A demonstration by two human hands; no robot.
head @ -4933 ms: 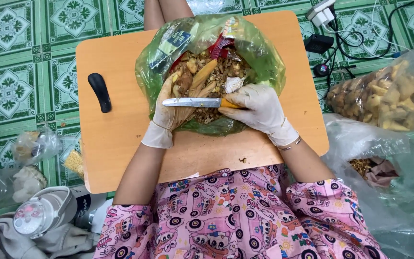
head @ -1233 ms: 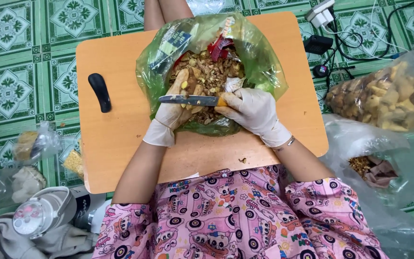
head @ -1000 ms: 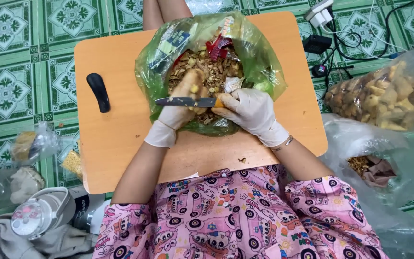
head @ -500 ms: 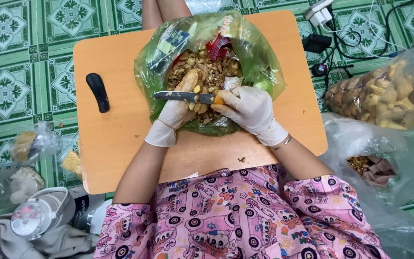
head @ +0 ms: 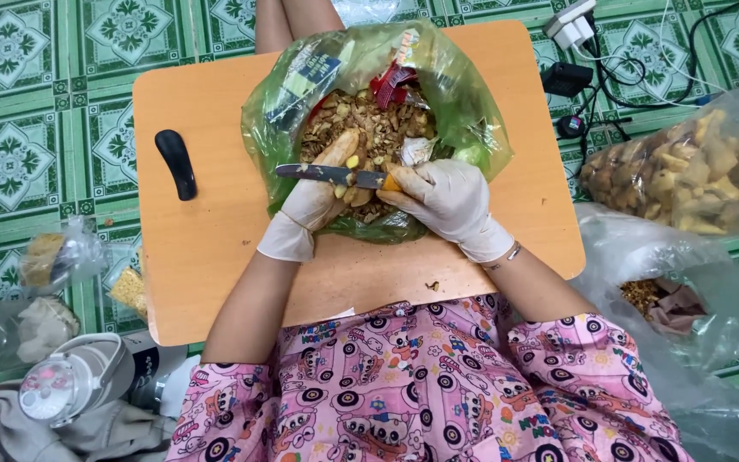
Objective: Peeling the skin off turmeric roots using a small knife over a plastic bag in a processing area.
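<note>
Head view, left to right: black handle [head: 175, 162] lies on orange board [head: 215, 257]. Gloved left hand [head: 314, 201] curled around a pale ginger piece [head: 341, 150] over green bag [head: 464, 111] of peelings. Knife [head: 331, 174] blade lies across it. Gloved right hand [head: 446, 201] closed on knife's yellow handle. Clear bag of ginger [head: 686, 171] far right.

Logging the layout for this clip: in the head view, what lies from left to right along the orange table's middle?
Black handle-shaped object → left hand → knife → right hand → bare table → clear bag of pale pieces.
</note>
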